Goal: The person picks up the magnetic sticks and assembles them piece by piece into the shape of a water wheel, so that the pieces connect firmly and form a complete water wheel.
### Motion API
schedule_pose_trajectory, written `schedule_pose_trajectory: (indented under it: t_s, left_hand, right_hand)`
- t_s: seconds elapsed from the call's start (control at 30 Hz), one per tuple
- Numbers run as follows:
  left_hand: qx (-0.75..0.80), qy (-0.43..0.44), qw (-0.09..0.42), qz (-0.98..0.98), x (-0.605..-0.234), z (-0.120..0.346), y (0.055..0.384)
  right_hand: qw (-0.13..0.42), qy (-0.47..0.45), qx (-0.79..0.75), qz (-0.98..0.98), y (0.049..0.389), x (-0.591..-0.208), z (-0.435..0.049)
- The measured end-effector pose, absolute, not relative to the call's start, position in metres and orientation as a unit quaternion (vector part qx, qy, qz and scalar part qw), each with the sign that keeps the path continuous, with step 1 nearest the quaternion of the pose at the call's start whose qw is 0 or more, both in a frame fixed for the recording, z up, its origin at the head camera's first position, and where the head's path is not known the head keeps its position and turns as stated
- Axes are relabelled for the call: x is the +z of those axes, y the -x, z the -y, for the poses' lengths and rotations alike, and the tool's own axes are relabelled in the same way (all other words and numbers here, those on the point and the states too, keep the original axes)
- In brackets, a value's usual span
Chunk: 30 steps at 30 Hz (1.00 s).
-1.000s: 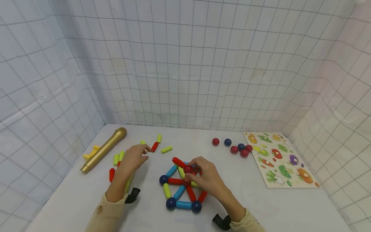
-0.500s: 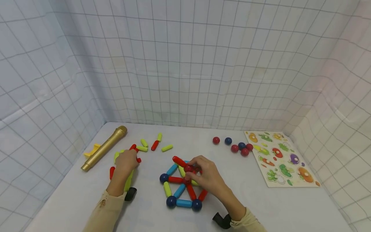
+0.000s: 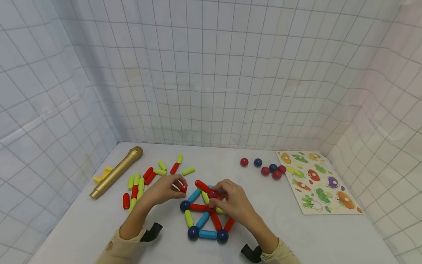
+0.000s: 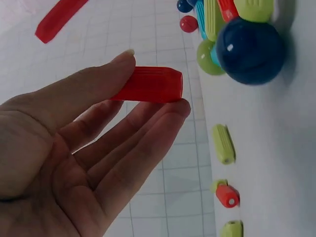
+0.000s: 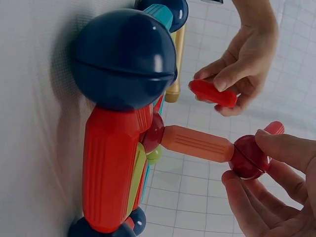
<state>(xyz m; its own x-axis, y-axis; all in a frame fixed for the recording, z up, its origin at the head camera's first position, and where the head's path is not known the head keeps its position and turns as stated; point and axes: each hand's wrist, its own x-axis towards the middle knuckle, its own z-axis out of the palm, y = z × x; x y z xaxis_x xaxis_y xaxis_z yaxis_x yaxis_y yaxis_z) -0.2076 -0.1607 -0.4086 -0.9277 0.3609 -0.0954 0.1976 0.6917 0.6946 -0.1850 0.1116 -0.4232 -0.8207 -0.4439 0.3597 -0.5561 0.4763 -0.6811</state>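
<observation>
My left hand [image 3: 165, 190] pinches a red magnetic rod [image 4: 153, 85] between thumb and fingertips, raised just left of a wheel-shaped frame of rods and balls. Blue balls [image 3: 193, 233] mark the frame's rim, joined by blue, green and red rods [image 3: 215, 221]. From the central red ball, an orange-red rod [image 5: 197, 143] stands up, carrying a second red ball [image 5: 248, 157]. The thumb and fingers of my right hand [image 3: 234, 201] hold that upper ball. Another red rod [image 3: 202, 186] sticks out from it towards the left. My right hand hides part of the frame's right side.
Several green and red rods [image 3: 134, 191] lie at the left, with more [image 3: 174, 168] further back. A gold toy microphone [image 3: 117, 172] rests beside a yellow piece [image 3: 103, 175]. Loose red and blue balls [image 3: 265, 171] and a vegetable puzzle board [image 3: 318, 183] sit at the right.
My left hand went down onto the rods at the left, then came right towards the frame with a red rod. My right hand has kept its hold on the upper ball.
</observation>
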Motion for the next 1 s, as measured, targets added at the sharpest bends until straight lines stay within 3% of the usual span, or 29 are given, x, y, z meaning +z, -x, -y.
schedule_pose_trajectory:
  t_s: [0.2, 1.0]
  left_hand:
    - [0.356, -0.178, 0.149, -0.905, -0.411, 0.149, 0.204]
    - [0.306, -0.150, 0.150, -0.928, -0.433, 0.142, 0.209]
  right_hand:
    - [0.067, -0.284, 0.414, 0.862, 0.184, -0.422, -0.111]
    - [0.048, -0.248, 0.416, 0.873, 0.193, -0.416, -0.122]
